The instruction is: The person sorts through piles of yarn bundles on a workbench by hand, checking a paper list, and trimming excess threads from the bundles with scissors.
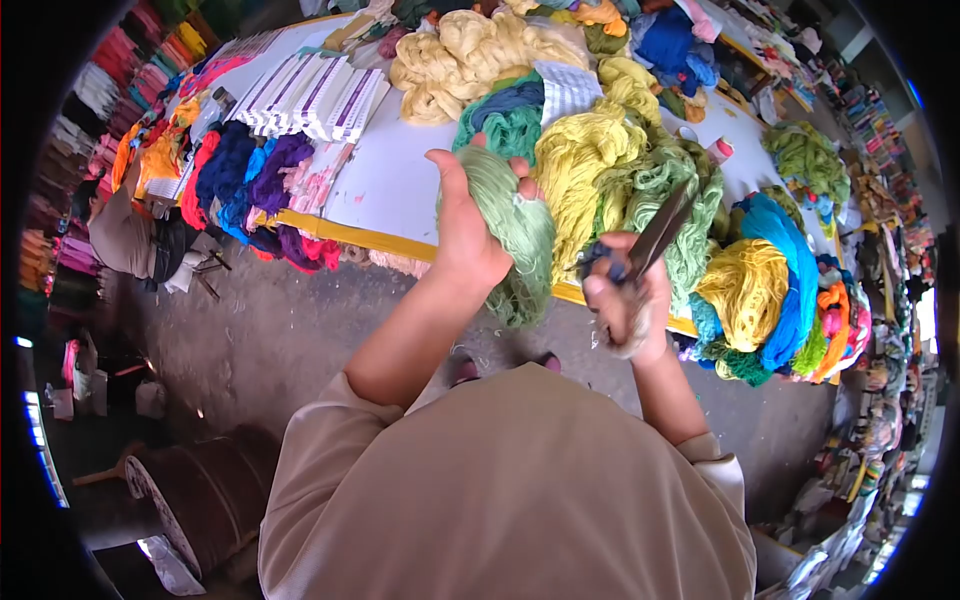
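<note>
A skein of pale green yarn (512, 225) hangs from my left hand (465, 225), its loops drooping below the palm. My left thumb points up on the near side, and the fingertips show past the skein's far edge. In my right hand (640, 305) is a pair of scissors (662, 232), dark blades pointing up and to the right. The fingers wrap its handles and are slightly blurred. Behind the blades lies a heap of mid-green yarn (680, 180). Yellow yarn (585, 165) is piled between my two hands, at the table edge.
The white table (385, 195) with a yellow edge carries cream yarn (470, 60), stacked printed cards (315, 95), and blue and purple skeins (235, 170) on the left. Yellow and blue skeins (750, 290) overhang the right. A large brown drum (210, 490) stands behind on the left.
</note>
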Available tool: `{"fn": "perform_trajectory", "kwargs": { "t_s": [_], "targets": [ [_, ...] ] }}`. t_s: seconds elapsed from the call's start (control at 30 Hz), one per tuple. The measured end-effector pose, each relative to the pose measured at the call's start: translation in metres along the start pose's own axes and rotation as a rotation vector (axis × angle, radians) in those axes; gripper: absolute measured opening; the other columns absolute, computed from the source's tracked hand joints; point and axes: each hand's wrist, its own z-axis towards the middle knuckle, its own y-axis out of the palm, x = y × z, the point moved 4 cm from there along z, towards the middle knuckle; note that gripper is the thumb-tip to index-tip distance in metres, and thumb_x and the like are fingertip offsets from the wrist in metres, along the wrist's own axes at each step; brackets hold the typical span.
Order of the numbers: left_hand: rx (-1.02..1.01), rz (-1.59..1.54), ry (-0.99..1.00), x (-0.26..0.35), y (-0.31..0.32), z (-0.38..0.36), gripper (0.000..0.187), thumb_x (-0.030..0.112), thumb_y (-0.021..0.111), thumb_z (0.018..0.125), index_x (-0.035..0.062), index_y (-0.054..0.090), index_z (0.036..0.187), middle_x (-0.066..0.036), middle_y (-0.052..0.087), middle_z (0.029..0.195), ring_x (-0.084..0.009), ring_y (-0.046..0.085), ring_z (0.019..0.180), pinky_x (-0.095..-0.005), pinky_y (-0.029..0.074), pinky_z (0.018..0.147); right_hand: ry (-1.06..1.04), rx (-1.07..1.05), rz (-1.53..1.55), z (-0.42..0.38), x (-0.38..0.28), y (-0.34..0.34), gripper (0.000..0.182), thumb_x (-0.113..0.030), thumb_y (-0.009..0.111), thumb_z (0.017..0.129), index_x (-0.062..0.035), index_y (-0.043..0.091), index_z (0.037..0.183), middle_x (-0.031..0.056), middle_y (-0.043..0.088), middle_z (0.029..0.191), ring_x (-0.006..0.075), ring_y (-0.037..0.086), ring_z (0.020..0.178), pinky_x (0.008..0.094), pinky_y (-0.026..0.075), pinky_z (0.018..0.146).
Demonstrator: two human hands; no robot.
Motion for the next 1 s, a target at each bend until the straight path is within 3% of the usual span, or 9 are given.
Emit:
{"fn": "perform_trajectory", "kwargs": {
  "t_s": [0.1,0.17,0.27,0.3,0.4,0.63,0.83,0.93,1.0],
  "targets": [
    [0.184,-0.022,0.003,-0.01,0.005,0.0,0.058,0.07,0.046,0.091,0.022,0.051,0.123,-0.01,0.062,0.101,-0.0257,0.059,0.085,-0.043,0.052,0.081,-0.36,-0.304,-0.654,0.009,-0.019,0.019,0.066,0.009,0.072,0.066,-0.0092,0.054,0.128,0.0109,0.067,0.108,0.0274,0.067,0.096,0.0397,0.052,0.085],
    [0.221,-0.019,0.009,-0.015,0.006,0.006,0.054,0.068,0.049,0.091,0.0231,0.05,0.122,-0.012,0.064,0.1,-0.0266,0.059,0.086,-0.0421,0.053,0.077,-0.368,-0.26,-0.757,0.011,-0.003,0.019,0.068,0.008,0.071,0.061,-0.0091,0.055,0.126,0.0128,0.067,0.11,0.0297,0.065,0.099,0.0398,0.052,0.087],
    [0.251,0.073,0.076,-0.014,0.014,0.009,0.056,0.069,0.05,0.09,0.0228,0.049,0.123,-0.013,0.064,0.102,-0.0271,0.06,0.086,-0.0409,0.053,0.077,-0.144,-0.085,-0.354,0.011,0.015,0.007,0.06,0.01,0.069,0.077,-0.0078,0.048,0.13,0.0123,0.066,0.111,0.0191,0.063,0.096,0.0338,0.052,0.085],
    [0.252,0.093,0.095,-0.009,0.021,0.01,0.056,0.068,0.05,0.091,0.0227,0.047,0.124,-0.013,0.064,0.104,-0.0273,0.06,0.088,-0.0409,0.053,0.078,-0.249,0.141,-0.163,0.011,0.015,0.003,0.059,0.011,0.068,0.081,-0.0074,0.044,0.132,0.0091,0.066,0.105,0.0151,0.063,0.093,0.0303,0.052,0.082],
    [0.262,0.128,0.17,-0.005,0.034,0.013,0.056,0.067,0.05,0.092,0.0218,0.045,0.125,-0.013,0.063,0.109,-0.0275,0.059,0.089,-0.0412,0.054,0.079,-0.172,0.107,-0.169,0.002,0.019,0.004,0.059,0.012,0.071,0.08,-0.0061,0.046,0.13,0.0032,0.064,0.089,0.0136,0.064,0.081,0.0283,0.053,0.076],
    [0.209,0.318,0.325,-0.006,0.068,0.001,0.079,0.069,0.05,0.091,0.0272,0.023,0.153,-0.007,0.056,0.127,-0.0222,0.053,0.1,-0.0385,0.046,0.093,-0.213,0.335,-0.367,0.009,0.014,0.039,0.055,-0.002,0.08,0.078,-0.0101,0.053,0.125,0.0046,0.07,0.089,0.0119,0.065,0.078,0.0276,0.053,0.071],
    [0.148,0.407,0.443,0.012,0.07,0.001,0.083,0.068,0.052,0.089,0.0207,0.023,0.151,-0.016,0.056,0.127,-0.0268,0.057,0.1,-0.0446,0.049,0.093,-0.054,0.13,-0.027,0.006,0.017,0.024,0.055,0.01,0.071,0.082,-0.0063,0.048,0.129,0.0021,0.063,0.089,0.0096,0.059,0.082,0.0233,0.047,0.073],
    [-0.057,0.645,0.448,0.021,0.062,0.004,0.089,0.063,0.057,0.091,0.0171,0.016,0.154,-0.014,0.056,0.123,-0.0245,0.057,0.099,-0.0443,0.049,0.094,0.285,-0.041,0.359,0.011,-0.016,0.01,0.054,0.002,0.073,0.083,-0.0077,0.05,0.131,0.0043,0.062,0.094,0.0152,0.064,0.083,0.0285,0.051,0.076],
    [-0.168,0.954,0.52,0.024,0.064,0.003,0.1,0.054,0.07,0.088,0.0135,0.009,0.157,-0.011,0.055,0.118,-0.0212,0.057,0.097,-0.0423,0.049,0.093,0.328,-0.127,0.389,0.021,-0.025,-0.007,0.057,-0.002,0.074,0.082,-0.0063,0.048,0.133,0.0066,0.061,0.096,0.0173,0.065,0.084,0.029,0.052,0.075]
  ]
}}
